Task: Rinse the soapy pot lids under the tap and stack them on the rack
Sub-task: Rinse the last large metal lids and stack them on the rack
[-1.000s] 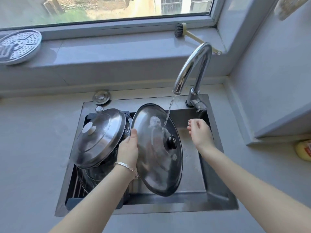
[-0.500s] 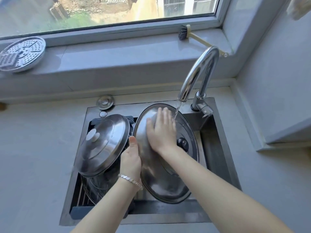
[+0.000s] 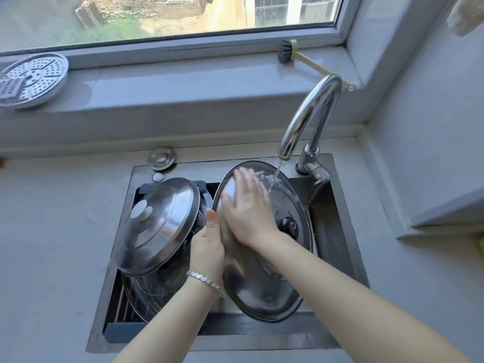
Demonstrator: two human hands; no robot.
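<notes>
The head camera looks down on a large stainless-steel lid (image 3: pixel 264 279), a smooth shallow dome with a round black knob (image 3: pixel 288 226). It stands tilted on edge in the right part of the steel sink (image 3: pixel 337 231), its upper rim under the curved chrome tap (image 3: pixel 311 113). A thin stream of water (image 3: pixel 275 175) strikes the lid near the top. The left hand (image 3: pixel 207 247) grips the lid's left rim, thumb on the front face (the fingers behind are hidden), and a silver bracelet (image 3: pixel 207 280) of flat links circles that wrist. The right hand (image 3: pixel 248 213) lies flat on the wet dome, fingers straight and close together, clasping nothing. To the left, a second steel lid (image 3: pixel 167 231) with a pale knob leans on the wire rack (image 3: pixel 124 303) set in the sink's left part. On the grey windowsill (image 3: pixel 183 87) lie a round perforated steamer plate (image 3: pixel 31 79) and a dish brush (image 3: pixel 288 52).
</notes>
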